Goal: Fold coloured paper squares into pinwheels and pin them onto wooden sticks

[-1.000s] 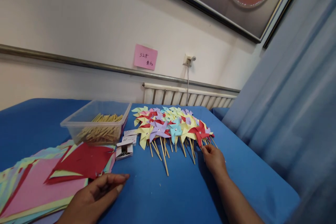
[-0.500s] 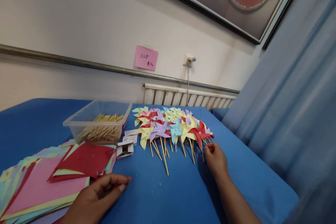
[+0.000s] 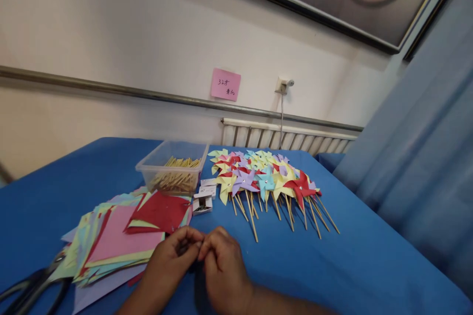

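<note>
Over the head camera I took in the blue table first; its cover looked smooth, so I judged that a forearm dragged across it might shift anything loose. The crowd of paper pinwheels lay beyond the hands toward the right, sticks pointing nearer; the vanes overlapped, and a tug on one stick could have creased its neighbours. The stack of coloured paper spread at the left, its edges out of line, with red sheets askew on top, close to the left hand; a brush of those knuckles could have set them sliding. The clear plastic tub stood behind the paper with loose sticks inside, at risk only if a long reach caught its rim. Scissors lay at lower left, blades hidden by the paper, so a pull on the handles might have nicked sheets.

The right hand met the left over the near side, fingertips bunched together; I could not tell whether either pinched anything, so a small piece could have dropped unseen. Just beyond them, the small white box stood open; a knock might have spilled its contents, too blurred for me to name.
</note>
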Demonstrator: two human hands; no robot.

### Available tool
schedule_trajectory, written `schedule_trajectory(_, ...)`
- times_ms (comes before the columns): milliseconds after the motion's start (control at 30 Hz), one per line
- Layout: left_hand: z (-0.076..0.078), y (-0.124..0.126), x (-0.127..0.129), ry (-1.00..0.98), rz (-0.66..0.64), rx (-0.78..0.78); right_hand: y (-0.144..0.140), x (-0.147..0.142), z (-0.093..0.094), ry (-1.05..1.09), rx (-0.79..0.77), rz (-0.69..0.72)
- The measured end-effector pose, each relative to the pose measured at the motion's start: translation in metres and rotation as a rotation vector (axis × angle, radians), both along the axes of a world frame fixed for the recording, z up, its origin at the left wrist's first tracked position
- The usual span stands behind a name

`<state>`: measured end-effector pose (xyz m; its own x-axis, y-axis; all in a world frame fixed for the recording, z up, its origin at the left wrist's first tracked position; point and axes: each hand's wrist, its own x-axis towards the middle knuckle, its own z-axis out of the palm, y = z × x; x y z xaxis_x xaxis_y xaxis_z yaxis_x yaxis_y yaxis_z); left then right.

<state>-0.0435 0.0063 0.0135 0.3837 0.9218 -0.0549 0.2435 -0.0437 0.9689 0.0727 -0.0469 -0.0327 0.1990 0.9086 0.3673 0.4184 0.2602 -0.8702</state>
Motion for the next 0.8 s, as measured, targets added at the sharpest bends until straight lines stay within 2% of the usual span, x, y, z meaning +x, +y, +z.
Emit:
schedule_trajectory(67, -0.001, 0.004, -0.005, -0.022, 0.047, 0.001, 0.014, -0.011, -0.005, 0.106, -0.01, -0.009)
schedule_trajectory(133, -0.004, 0.005, -0.008, -0.028, 0.064, 0.004, 0.023, -0.011, -0.011, 0.154, -0.028, 0.044)
schedule_trajectory(267, -0.009, 0.001, -0.005, -0.011, 0.006, 0.009, 0.025, 0.004, -0.019, 0.237, -0.097, 0.16)
schedule_trajectory(367, -0.011, -0.001, -0.002, 0.003, -0.02, -0.006, 0.026, 0.015, -0.021, 0.352, -0.224, 0.273)
schedule_trajectory(533, -0.014, 0.001, -0.003, 0.044, -0.069, 0.003, 0.033, 0.016, -0.02, 0.451, -0.323, 0.289)
schedule_trajectory(600, -0.011, 0.0, -0.006, 0.105, -0.058, 0.086, 0.033, 0.013, -0.018, 0.42, -0.324, 0.268)
schedule_trajectory(667, -0.002, 0.002, -0.009, 0.181, 0.031, 0.238, 0.032, 0.012, -0.016, 0.37, -0.348, 0.25)
schedule_trajectory(767, 0.027, 0.021, -0.009, 0.304, 0.229, 0.567, 0.029, 0.012, -0.011, 0.245, -0.374, 0.254)
schedule_trajectory(800, 0.04, 0.034, -0.006, 0.362, 0.246, 0.667, 0.028, 0.013, -0.01, 0.196, -0.361, 0.261)
